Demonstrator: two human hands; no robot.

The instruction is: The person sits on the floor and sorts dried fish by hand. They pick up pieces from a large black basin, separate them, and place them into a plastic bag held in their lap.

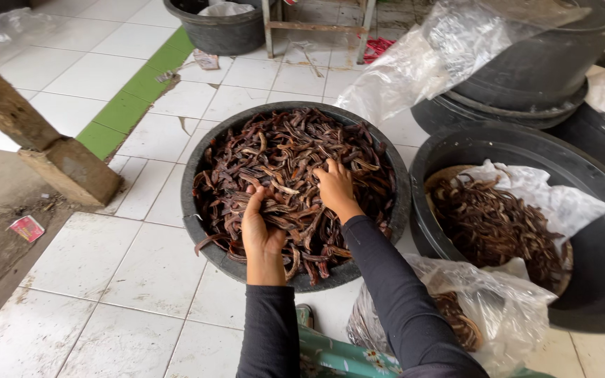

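Nearest me, a clear plastic bag (484, 308) with some dark strips inside slumps on the tiled floor (106, 280) just beside my right sleeve. My left hand (260, 227) has its grip curled into the dried brown strips (288, 161), fingers closed around a small bundle at the near side of the heap. My right hand (335, 187) lies spread on top of the pile, released, fingertips pressing in. The strips fill the round black basin (197, 168) on the floor. I judge them light, stiff, brittle and tangled, best taken in loose handfuls from the top. To the right, another black tub (596, 280) holds more; stacked tubs (540, 63) stand beyond.
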